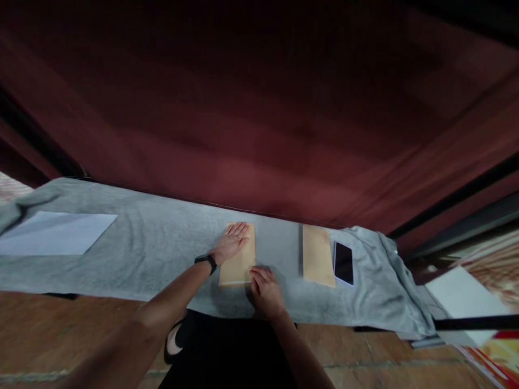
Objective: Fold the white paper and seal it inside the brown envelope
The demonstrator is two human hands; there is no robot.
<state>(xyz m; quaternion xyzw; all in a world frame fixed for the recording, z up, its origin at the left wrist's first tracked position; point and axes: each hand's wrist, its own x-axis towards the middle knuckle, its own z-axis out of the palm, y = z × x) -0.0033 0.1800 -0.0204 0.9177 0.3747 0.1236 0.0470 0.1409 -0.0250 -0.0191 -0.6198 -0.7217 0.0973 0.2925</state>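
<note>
Tan flat pieces: 2, both on the grey cloth (pixel 154 243). The worked piece (pixel 237 266) is under the hands, in front of the person, pale strip along its near edge. The second piece (pixel 318 256) lies to the right, apart from the first, long side running away from the person.
Hands: 2, same person.
Left hand (pixel 231 243): palm down on the upper part of the worked piece, fingers extended and close together, pressed flat, not clamped on anything.
Right hand (pixel 266 292): at the near right corner of the worked piece, fingers bent, fingertips at its edge. Can't tell if it's pinching or only touching.
Wristband: 1, black wristband (pixel 206 262) on the left wrist.
Phone: 1, phone (pixel 344 263) just right of the second piece, screen dark, pale rim.
White sheet: 1 on the cloth, white sheet (pixel 60 233) at far left, well apart from the hands.
Backdrop: 1 dark red panel (pixel 263 156) behind the cloth.
Brands/writing: red-and-yellow printed item (pixel 500 356), lower right corner, too blurred to read.
</note>
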